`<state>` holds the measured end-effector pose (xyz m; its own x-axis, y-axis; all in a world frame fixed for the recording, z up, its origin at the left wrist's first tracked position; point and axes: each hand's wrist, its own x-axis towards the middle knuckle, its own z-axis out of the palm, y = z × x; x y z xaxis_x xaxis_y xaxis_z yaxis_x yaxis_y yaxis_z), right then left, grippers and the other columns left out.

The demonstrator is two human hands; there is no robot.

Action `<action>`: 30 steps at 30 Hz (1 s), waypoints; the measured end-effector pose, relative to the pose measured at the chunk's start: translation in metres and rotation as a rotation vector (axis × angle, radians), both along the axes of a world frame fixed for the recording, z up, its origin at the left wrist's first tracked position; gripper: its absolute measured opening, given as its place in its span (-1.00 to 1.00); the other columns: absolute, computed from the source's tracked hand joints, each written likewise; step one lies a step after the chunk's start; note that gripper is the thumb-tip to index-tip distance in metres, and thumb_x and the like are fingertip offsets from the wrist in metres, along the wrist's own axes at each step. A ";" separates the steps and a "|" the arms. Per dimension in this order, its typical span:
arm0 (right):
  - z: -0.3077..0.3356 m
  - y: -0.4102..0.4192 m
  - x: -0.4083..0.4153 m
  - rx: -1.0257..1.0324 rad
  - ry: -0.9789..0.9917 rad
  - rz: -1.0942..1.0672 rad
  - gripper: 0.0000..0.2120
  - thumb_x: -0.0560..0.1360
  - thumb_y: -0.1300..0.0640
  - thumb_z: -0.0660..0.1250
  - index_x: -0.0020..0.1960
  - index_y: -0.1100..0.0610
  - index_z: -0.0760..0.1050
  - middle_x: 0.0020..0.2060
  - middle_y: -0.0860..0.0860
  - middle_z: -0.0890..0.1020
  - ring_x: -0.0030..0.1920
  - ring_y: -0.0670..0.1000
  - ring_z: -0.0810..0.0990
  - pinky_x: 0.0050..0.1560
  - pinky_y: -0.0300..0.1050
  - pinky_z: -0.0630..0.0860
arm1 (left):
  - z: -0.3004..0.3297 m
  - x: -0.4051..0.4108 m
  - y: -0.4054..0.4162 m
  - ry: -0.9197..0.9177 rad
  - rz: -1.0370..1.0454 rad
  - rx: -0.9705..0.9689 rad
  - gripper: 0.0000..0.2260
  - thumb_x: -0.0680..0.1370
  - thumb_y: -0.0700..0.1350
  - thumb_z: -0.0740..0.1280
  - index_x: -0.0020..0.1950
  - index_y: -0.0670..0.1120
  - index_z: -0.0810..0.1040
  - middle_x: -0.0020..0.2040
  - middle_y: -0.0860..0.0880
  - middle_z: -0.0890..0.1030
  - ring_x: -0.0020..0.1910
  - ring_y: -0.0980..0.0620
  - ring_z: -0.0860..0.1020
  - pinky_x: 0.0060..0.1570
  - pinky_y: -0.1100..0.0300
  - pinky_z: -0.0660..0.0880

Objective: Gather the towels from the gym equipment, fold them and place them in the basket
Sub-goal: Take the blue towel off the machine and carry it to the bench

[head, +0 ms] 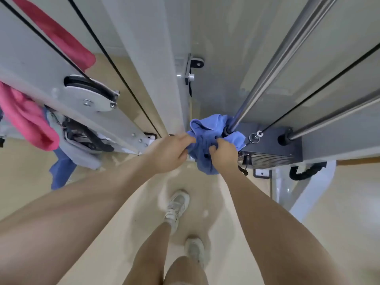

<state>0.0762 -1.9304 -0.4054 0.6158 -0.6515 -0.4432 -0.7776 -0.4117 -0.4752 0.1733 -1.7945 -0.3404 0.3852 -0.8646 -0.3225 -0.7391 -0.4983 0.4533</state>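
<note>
Both hands grip the blue towel (207, 138), bunched at the foot of the steel rod (267, 73); left hand (170, 155) and right hand (223, 155) have fingers curled into it, equally near

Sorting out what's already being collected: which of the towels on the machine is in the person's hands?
The blue towel bunched at the chrome guide rod; both the left hand and right hand grip it. The pink towels hang untouched.
</note>
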 end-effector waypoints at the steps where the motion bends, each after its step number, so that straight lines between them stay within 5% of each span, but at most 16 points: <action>1: 0.010 0.000 -0.007 0.071 -0.053 -0.013 -0.75 0.50 0.23 0.16 -0.34 0.12 0.23 -0.30 0.13 0.48 -0.10 0.15 0.43 -0.13 -0.03 0.29 | 0.007 -0.006 0.003 -0.012 -0.012 0.008 -0.80 0.48 -0.14 0.06 -0.02 -0.13 0.42 -0.08 -0.06 0.50 -0.06 -0.19 0.53 -0.06 -0.06 0.49; 4: 0.071 0.014 -0.036 0.248 -0.215 0.121 -0.67 0.45 0.25 0.19 -0.42 0.07 0.15 -0.37 0.00 0.31 -0.19 0.05 0.32 -0.15 -0.13 0.24 | 0.043 -0.031 0.019 0.000 0.015 0.036 -0.58 0.56 -0.13 0.10 0.43 -0.08 0.28 0.32 -0.07 0.43 0.25 -0.05 0.44 0.17 0.21 0.35; 7: 0.141 0.042 -0.057 0.496 -0.205 0.333 -0.74 0.46 0.37 0.17 -0.37 0.19 0.27 -0.34 0.00 0.31 -0.27 -0.02 0.29 -0.24 -0.16 0.20 | 0.091 -0.057 0.051 0.055 0.027 -0.065 -0.40 0.43 -0.02 0.07 0.49 -0.07 0.16 0.45 -0.07 0.26 0.29 -0.09 0.41 0.18 0.16 0.41; 9: 0.185 0.070 -0.056 0.607 -0.104 0.422 -0.85 0.48 0.31 0.14 -0.19 0.33 0.45 -0.26 0.08 0.41 -0.28 -0.05 0.33 -0.30 -0.20 0.24 | 0.125 -0.066 0.083 0.022 0.024 -0.035 -0.43 0.46 -0.12 0.20 0.48 -0.06 0.21 0.51 -0.09 0.15 0.40 -0.10 0.30 0.29 0.07 0.35; 11: 0.222 0.102 -0.047 0.657 -0.017 0.491 -0.81 0.50 0.27 0.14 -0.11 0.25 0.54 -0.21 0.06 0.48 -0.30 -0.10 0.39 -0.37 -0.30 0.29 | 0.157 -0.067 0.123 0.006 0.062 -0.015 -0.52 0.48 -0.17 0.29 0.40 -0.09 0.33 0.51 -0.06 0.16 0.45 -0.04 0.22 0.35 0.14 0.21; 13: 0.257 0.149 -0.035 0.722 -0.003 0.629 -0.75 0.51 0.34 0.11 -0.08 0.16 0.54 -0.33 -0.09 0.55 -0.38 -0.19 0.43 -0.44 -0.39 0.31 | 0.186 -0.069 0.180 0.043 0.200 -0.039 -0.69 0.48 -0.14 0.32 0.22 -0.13 0.47 0.44 -0.03 0.31 0.38 0.01 0.30 0.27 0.24 0.22; 15: 0.281 0.188 -0.024 0.766 0.027 0.743 -0.66 0.50 0.39 0.06 -0.12 0.06 0.53 -0.49 -0.22 0.52 -0.44 -0.17 0.40 -0.44 -0.33 0.30 | 0.203 -0.068 0.226 0.149 0.364 -0.018 -0.85 0.45 -0.06 0.35 -0.06 -0.10 0.50 0.14 0.02 0.50 0.10 0.09 0.42 0.00 0.31 0.29; 17: 0.296 0.242 -0.002 0.690 0.039 0.911 -0.63 0.50 0.39 0.08 -0.29 0.00 0.45 -0.56 -0.18 0.48 -0.44 -0.12 0.34 -0.42 -0.26 0.24 | 0.221 -0.076 0.282 0.216 0.570 -0.030 -0.79 0.37 0.03 0.33 -0.29 -0.02 0.34 -0.27 0.06 0.43 -0.26 0.12 0.36 -0.27 0.25 0.24; 19: 0.302 0.300 0.020 0.576 -0.052 1.020 -0.70 0.46 0.39 0.14 -0.36 0.08 0.35 -0.52 -0.12 0.44 -0.39 -0.07 0.32 -0.35 -0.20 0.23 | 0.231 -0.083 0.335 0.213 0.765 -0.084 -0.72 0.36 -0.07 0.32 -0.38 -0.02 0.20 -0.42 0.05 0.28 -0.42 0.11 0.24 -0.38 0.23 0.19; 22: 0.309 0.387 0.047 0.495 -0.154 1.117 -0.83 0.45 0.38 0.17 -0.27 0.19 0.38 -0.36 0.07 0.43 -0.27 0.01 0.36 -0.28 -0.13 0.27 | 0.244 -0.089 0.415 0.103 1.000 -0.055 -0.80 0.29 -0.07 0.24 -0.38 -0.01 0.19 -0.45 0.05 0.29 -0.43 0.04 0.26 -0.40 0.20 0.21; 25: 0.312 0.467 0.069 0.433 -0.209 1.224 -0.78 0.51 0.35 0.14 -0.29 0.16 0.34 -0.40 0.01 0.38 -0.33 0.00 0.35 -0.40 -0.31 0.28 | 0.252 -0.085 0.496 0.016 1.153 -0.135 -0.78 0.36 -0.14 0.30 -0.32 0.04 0.25 -0.42 0.05 0.39 -0.39 0.03 0.35 -0.33 0.16 0.36; 27: 0.309 0.514 0.086 0.422 -0.228 1.245 -0.82 0.54 0.31 0.12 -0.23 0.18 0.36 -0.38 0.01 0.40 -0.30 0.01 0.36 -0.37 -0.31 0.30 | 0.249 -0.074 0.550 -0.073 1.151 -0.137 -0.87 0.32 0.03 0.23 -0.22 0.01 0.42 -0.33 0.00 0.49 -0.26 -0.01 0.44 -0.22 0.15 0.41; 29: 0.305 0.559 0.106 0.364 -0.230 1.292 -0.75 0.56 0.29 0.11 -0.28 0.14 0.33 -0.38 0.00 0.38 -0.29 0.00 0.34 -0.36 -0.33 0.29 | 0.245 -0.058 0.602 -0.143 1.101 -0.108 -0.59 0.28 0.17 0.10 -0.17 -0.09 0.53 -0.28 -0.07 0.53 -0.18 -0.02 0.44 -0.26 0.23 0.33; 30: 0.302 0.582 0.117 0.345 -0.228 1.294 -0.74 0.57 0.28 0.11 -0.30 0.14 0.32 -0.39 -0.02 0.36 -0.30 -0.02 0.33 -0.36 -0.34 0.29 | 0.242 -0.048 0.627 -0.118 1.121 -0.110 -0.63 0.33 0.17 0.12 -0.22 -0.10 0.51 -0.32 -0.06 0.50 -0.20 -0.03 0.42 -0.32 0.23 0.28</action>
<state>0.1935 -1.3483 -0.1035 0.7778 0.5670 -0.2713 0.1817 -0.6160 -0.7665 0.1257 -1.1676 -0.0980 0.9837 -0.0342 -0.1764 0.0581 -0.8683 0.4927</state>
